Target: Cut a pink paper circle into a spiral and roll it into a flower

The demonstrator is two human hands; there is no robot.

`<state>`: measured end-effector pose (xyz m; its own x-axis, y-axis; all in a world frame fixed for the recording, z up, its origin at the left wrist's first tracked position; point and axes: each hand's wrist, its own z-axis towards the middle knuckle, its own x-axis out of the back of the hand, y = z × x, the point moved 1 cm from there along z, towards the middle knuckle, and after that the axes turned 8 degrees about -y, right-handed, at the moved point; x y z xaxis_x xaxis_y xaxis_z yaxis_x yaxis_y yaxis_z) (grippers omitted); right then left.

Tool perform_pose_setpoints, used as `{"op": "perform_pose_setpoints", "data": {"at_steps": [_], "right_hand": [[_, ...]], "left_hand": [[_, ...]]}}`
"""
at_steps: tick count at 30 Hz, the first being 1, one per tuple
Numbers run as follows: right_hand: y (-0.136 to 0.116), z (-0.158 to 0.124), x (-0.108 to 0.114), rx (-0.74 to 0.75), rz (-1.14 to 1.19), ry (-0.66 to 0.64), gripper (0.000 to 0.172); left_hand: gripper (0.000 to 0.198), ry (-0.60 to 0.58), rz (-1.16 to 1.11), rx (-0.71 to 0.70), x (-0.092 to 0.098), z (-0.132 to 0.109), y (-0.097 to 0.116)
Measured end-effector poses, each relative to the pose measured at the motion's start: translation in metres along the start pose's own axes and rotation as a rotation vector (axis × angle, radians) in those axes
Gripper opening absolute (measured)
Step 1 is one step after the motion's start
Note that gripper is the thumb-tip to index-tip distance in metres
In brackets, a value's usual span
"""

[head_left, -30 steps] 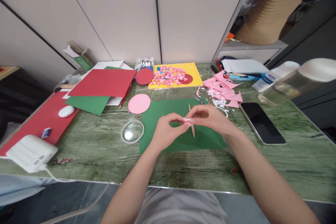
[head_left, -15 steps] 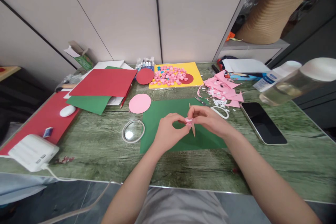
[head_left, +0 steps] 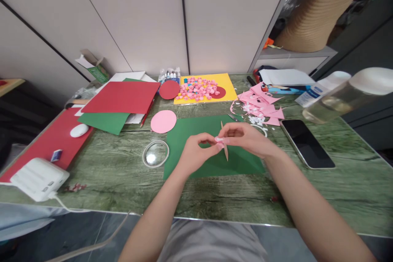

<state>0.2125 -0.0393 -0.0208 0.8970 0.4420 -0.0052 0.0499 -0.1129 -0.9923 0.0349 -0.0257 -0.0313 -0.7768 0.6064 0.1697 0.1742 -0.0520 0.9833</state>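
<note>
Over the green sheet [head_left: 196, 127] my two hands meet at a small pink paper piece [head_left: 219, 140]. My left hand [head_left: 198, 151] pinches it from the left between thumb and finger. From the right, my right hand [head_left: 244, 139] is closed on the same piece. A narrow, pointed pink strip [head_left: 226, 153] shows just below the fingertips; whether it is joined to the piece is unclear. Scissors [head_left: 232, 117] lie partly behind my right hand. A pink paper circle [head_left: 163, 121] and a roll of clear tape [head_left: 156, 154] are left of the green sheet.
Many small pink pieces [head_left: 199, 90] cover a yellow sheet [head_left: 229, 84] at the back. Pink scraps [head_left: 260, 104] lie right of it, near a phone [head_left: 307, 143] and a bottle [head_left: 331, 106]. Red sheets [head_left: 123, 96] and a white charger [head_left: 39, 178] are on the left.
Both hands stay together; the fingertips have shifted very slightly, and my right hand now covers more of the scissors' white handle.
</note>
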Motion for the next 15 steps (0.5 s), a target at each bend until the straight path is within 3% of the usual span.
{"op": "perform_pose_setpoints", "data": {"at_steps": [15], "right_hand": [[0.0026, 0.0034, 0.0029, 0.022, -0.267, 0.012, 0.015]], "left_hand": [[0.023, -0.013, 0.0, 0.004, -0.0013, 0.0, -0.0003]]}}
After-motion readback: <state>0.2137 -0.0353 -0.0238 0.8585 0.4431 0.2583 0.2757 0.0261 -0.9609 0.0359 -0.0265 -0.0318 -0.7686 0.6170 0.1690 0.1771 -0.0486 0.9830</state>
